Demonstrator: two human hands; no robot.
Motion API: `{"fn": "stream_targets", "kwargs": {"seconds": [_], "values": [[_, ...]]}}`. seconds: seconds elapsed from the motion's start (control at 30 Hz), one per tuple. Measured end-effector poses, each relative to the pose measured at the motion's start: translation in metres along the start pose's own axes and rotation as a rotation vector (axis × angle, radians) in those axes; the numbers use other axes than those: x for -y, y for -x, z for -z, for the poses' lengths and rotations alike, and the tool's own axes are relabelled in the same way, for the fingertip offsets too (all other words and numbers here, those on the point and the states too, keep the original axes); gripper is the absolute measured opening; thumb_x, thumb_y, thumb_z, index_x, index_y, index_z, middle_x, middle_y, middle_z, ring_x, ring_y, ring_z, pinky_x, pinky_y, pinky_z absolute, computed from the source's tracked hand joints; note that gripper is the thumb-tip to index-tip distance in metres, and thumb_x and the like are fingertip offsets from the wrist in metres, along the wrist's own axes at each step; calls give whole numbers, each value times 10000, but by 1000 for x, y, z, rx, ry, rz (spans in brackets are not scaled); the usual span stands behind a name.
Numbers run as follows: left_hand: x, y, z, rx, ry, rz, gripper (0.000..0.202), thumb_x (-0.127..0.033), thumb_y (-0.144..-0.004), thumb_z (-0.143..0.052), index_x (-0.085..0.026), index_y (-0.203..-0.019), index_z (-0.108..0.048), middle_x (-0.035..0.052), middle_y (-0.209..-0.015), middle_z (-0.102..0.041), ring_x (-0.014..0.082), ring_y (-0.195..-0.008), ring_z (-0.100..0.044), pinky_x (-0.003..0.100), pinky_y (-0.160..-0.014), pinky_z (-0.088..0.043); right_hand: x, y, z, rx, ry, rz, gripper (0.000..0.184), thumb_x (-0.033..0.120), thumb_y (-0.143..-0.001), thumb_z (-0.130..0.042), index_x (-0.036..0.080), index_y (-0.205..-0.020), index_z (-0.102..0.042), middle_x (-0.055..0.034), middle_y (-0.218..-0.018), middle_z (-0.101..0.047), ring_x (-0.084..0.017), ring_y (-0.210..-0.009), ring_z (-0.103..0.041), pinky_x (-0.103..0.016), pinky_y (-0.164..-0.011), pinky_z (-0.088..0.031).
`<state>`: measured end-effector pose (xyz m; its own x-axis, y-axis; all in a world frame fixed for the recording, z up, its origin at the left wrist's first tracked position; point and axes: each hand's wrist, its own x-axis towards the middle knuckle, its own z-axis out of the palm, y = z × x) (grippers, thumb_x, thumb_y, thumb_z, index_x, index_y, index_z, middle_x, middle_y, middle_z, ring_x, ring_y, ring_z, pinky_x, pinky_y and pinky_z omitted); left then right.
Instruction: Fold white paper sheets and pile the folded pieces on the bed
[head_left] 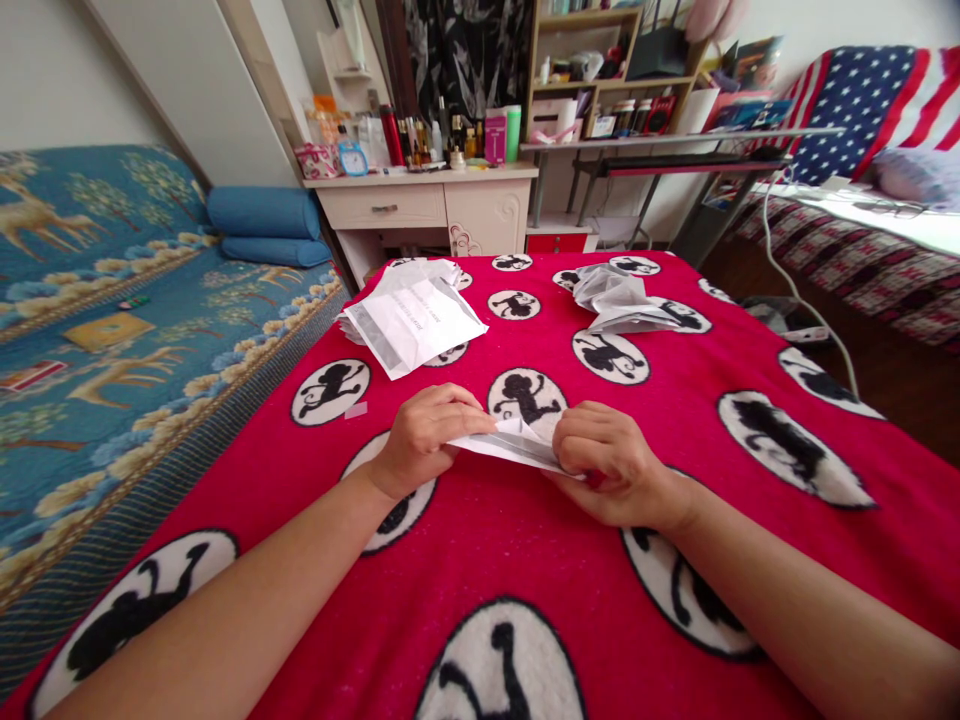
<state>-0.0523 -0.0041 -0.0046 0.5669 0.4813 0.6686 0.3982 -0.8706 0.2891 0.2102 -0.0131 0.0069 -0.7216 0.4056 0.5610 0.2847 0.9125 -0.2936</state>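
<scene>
Between my two hands is a white paper bag (514, 446), seen nearly edge-on just above the red blanket. My left hand (431, 435) pinches its left end, fingers closed over the top. At the right end, my right hand (607, 462) is closed on it with the fingers curled. Farther off on the left lies a stack of flat white printed paper bags (416, 318), the top one askew. To the right of that stack sits a loose pile of crumpled or folded white paper bags (619, 298).
A red blanket (480, 560) with black-and-white monkey ovals covers the surface. A small clear scrap (355, 410) lies on it at left. Blue sofa (187, 340) stands left, a white dresser (420, 205) with bottles behind, a desk (675, 140) at back right.
</scene>
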Motion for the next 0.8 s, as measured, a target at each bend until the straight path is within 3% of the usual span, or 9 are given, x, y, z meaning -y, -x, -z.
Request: {"fn": "stream_targets", "kwargs": {"seconds": [0.17,0.3,0.47,0.57,0.67,0.8], "values": [[1,-2,-1,-71,49,60,244,-94,-827,-581,-210,-987,-723,63,-901,-737,187,-892,-624,334,-801,-511,4,-1,1,-59,-104,-42,211,164,-793,-602,209,-672,-435,-14,-694,-561,-143,-672,-516,-296,-650,-372],[-4,-5,-3,-119,124,154,160,-131,-828,-612,-193,-911,-734,63,-839,-727,166,-825,-628,303,-774,-513,12,-3,1,-223,-262,-297,276,189,-799,-639,205,-636,-416,-8,-669,-576,-126,-623,-526,-269,-603,-398],[-11,-8,-7,-160,350,524,141,-268,-794,-677,-137,-819,-720,61,-786,-716,153,-719,-642,250,-678,-513,12,-6,1,-409,-537,-672,304,329,-761,-716,196,-631,-476,28,-590,-492,-102,-552,-439,-243,-524,-356],[-9,-6,-10,-157,504,720,230,-323,-758,-705,-107,-838,-711,54,-731,-713,157,-657,-636,246,-621,-508,7,-10,-1,-459,-821,-765,382,342,-697,-768,186,-590,-436,33,-600,-494,-87,-543,-428,-222,-496,-336],[-5,-6,-13,-144,661,822,256,-340,-729,-726,-98,-811,-696,30,-644,-681,135,-580,-609,231,-566,-490,2,-12,-3,-458,-1034,-841,439,317,-644,-804,181,-568,-394,45,-571,-496,-72,-503,-427,-206,-467,-328],[-5,-8,-13,-148,817,941,312,-325,-682,-767,-99,-875,-671,18,-647,-678,99,-514,-578,205,-516,-467,-4,-10,-4,-437,-1107,-946,338,285,-620,-827,187,-704,-514,45,-615,-580,-76,-508,-503,-185,-461,-361]]}}
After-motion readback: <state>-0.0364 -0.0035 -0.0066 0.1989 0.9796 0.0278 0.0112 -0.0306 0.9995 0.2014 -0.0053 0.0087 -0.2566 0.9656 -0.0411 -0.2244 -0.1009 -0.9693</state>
